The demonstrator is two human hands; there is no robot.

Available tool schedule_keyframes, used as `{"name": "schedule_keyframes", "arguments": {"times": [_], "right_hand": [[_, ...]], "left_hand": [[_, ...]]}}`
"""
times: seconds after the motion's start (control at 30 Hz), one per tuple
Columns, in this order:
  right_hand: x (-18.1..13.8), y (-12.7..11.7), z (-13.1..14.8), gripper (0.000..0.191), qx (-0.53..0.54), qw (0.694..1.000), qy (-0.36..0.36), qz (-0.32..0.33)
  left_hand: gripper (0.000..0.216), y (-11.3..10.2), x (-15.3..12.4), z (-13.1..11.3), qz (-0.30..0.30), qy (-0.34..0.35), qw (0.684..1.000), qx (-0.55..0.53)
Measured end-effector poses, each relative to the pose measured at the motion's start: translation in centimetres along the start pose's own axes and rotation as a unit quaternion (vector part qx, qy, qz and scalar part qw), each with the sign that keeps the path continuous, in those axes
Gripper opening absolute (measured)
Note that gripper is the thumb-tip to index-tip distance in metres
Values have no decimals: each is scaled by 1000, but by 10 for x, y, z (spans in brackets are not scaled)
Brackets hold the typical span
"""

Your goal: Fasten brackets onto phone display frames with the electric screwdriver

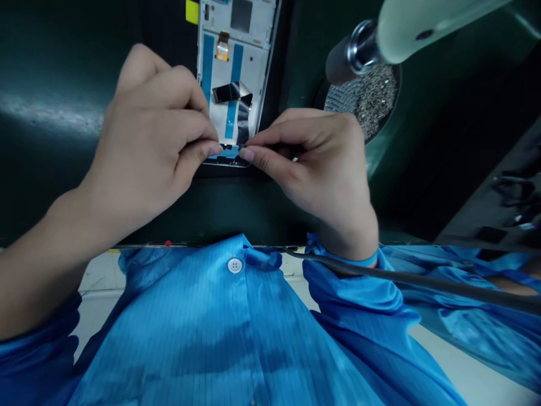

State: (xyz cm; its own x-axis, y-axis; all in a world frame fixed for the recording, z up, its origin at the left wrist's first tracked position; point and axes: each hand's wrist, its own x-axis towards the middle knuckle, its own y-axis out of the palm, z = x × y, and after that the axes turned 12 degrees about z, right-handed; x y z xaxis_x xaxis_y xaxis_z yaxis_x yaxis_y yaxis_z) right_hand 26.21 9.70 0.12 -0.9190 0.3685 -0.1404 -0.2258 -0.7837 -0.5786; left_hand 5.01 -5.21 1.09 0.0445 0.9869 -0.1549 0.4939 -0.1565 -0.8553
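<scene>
A phone frame [236,62], white inside with blue strips and a black flex ribbon, lies lengthwise on a dark green work mat [51,84]. My left hand [152,135] is closed, its fingertips pinched at the frame's near end. My right hand [313,163] is also closed, its fingertips meeting the left ones over the same near edge. Something small and blue shows between the fingertips; I cannot make out what it is. Both hands cover the frame's bottom edge.
A round dish of small metal screws [372,96] sits at the right of the frame. A pale electric screwdriver [406,28] hangs above it. A dark cable [422,279] crosses my blue smock. Dark tools [515,197] lie at the far right.
</scene>
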Motion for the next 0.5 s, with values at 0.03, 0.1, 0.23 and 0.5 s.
{"name": "schedule_keyframes", "arguments": {"times": [0.03,0.1,0.23,0.5], "right_hand": [[1,0,-1,12,2,1000,1,1],[1,-1,-2,15,5,1000,6,5],[1,-1,2,19,1,1000,26,1],[-4,9,2,18,-43,998,38,-28]], "left_hand": [[63,-2,0,-1,6,-2,1000,-4],[66,-3,-1,-2,17,-5,1000,-9],[67,2,0,0,22,-8,1000,-7],[51,12,1,6,-2,-3,1000,-3]]}}
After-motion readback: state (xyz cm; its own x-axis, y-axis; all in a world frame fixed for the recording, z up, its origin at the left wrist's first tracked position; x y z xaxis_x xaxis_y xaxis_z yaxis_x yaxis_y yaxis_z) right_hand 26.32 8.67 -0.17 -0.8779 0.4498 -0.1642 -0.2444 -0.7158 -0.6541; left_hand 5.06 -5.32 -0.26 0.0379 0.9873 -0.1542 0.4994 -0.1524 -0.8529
